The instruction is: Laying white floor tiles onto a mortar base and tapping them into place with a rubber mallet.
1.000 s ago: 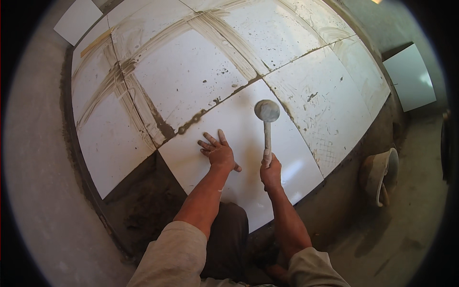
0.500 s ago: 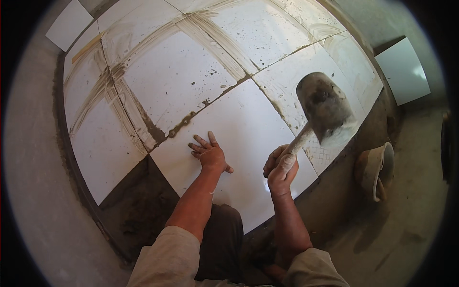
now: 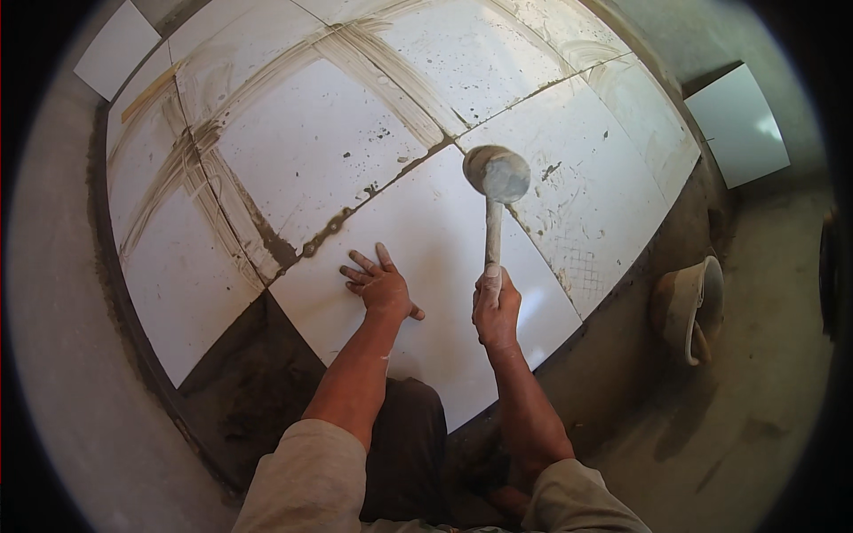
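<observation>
My left hand [image 3: 384, 289] lies with spread fingers on a large white floor tile [image 3: 435, 355], near its far left corner. In my right hand [image 3: 496, 311] is the pale handle of a mallet [image 3: 498, 173], gripped with the fingers wrapped round it. The mallet's thick, dirt-smeared head is over the far right part of the same tile, close to the joint with its neighbour; whether it touches the tile I cannot tell. Wet brown mortar [image 3: 327, 233] shows along the tile's far left joint.
More white tiles [image 3: 302, 133] with smeared grey-brown bands cover the floor beyond. Dark bare bedding [image 3: 258, 373] lies at the near left. A dirty bucket [image 3: 684, 306] rests tilted on the right. Loose white tiles stand by the walls at far left [image 3: 115, 49] and right [image 3: 739, 124].
The mallet head has swung left, from above the neighbouring tile to near the joint, and my right hand has shifted slightly left. My left hand stays spread on the tile.
</observation>
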